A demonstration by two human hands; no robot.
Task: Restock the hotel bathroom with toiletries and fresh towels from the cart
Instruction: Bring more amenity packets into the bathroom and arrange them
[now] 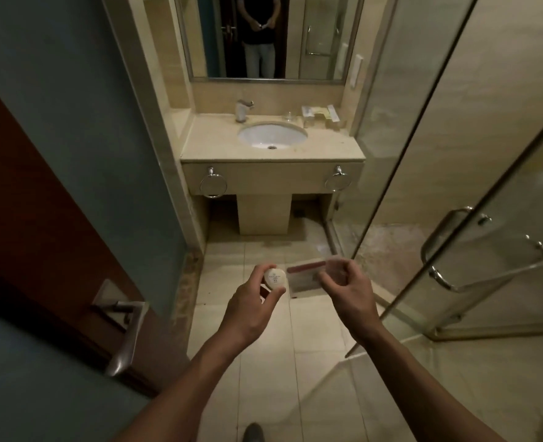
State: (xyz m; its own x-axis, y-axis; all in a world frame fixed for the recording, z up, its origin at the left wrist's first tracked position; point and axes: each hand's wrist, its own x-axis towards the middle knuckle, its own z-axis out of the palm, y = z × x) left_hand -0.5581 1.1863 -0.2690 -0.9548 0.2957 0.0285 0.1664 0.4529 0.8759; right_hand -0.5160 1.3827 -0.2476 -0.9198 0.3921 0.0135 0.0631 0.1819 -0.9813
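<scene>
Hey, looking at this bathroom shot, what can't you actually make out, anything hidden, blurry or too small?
- Head view: the print on the small white container in the left hand is too small to read.
- Head view: the flat packet pinched by the right hand is motion-blurred; contents unclear.
- Head view: toiletries at the counter's back right are too small and dim to identify.
- The cart lies outside the frame.

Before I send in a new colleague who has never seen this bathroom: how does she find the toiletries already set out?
Look under the mirror to the beige vanity counter with an oval white basin. At the counter's back right corner, beside the glass shower wall, sit the toiletries: a cluster of small pale boxes and packets, unlike the chrome tap at the back left.
</scene>
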